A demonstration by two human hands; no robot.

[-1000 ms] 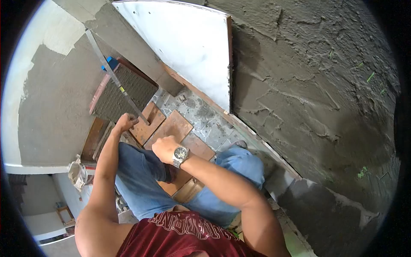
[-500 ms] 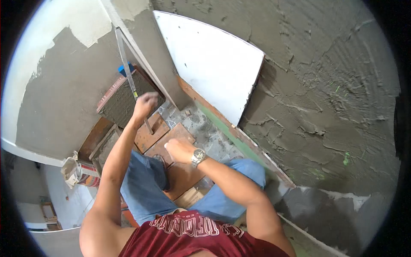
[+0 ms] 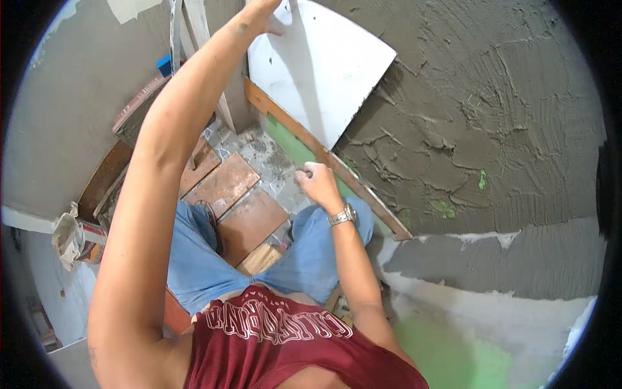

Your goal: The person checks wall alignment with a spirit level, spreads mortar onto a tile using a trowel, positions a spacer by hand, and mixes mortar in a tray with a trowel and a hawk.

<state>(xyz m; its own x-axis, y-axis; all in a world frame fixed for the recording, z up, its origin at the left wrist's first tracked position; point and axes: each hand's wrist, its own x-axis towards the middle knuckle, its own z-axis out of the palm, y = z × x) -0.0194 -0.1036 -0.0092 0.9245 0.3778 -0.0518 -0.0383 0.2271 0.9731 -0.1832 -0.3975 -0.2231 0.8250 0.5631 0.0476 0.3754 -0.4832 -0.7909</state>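
Note:
My left hand [image 3: 265, 14] reaches over the upper part of the white panel [image 3: 304, 71], partly cut off by the frame's top edge. Its visible fingers are apart and nothing shows in them; whether they touch the panel I cannot tell. The curved-edged panel leans on the wet mortar wall [image 3: 453, 123], its lower corner by a wooden strip [image 3: 285, 121]. My right hand [image 3: 319, 186], with a metal watch on the wrist, hovers above my knee near that strip. Its fingers are loosely curled closed, and I see nothing in them.
Brown boards [image 3: 249, 223] lie on the mosaic floor between my feet. At left stand a mortar-stained bucket [image 3: 81, 243] and a container with a pinkish rim [image 3: 139, 104], partly behind my arm. A metal straightedge [image 3: 175, 32] leans against the plastered wall.
My left hand has gone from beside the straightedge up to the top of the white panel. My right hand has moved right, toward the wooden strip. The view has shifted.

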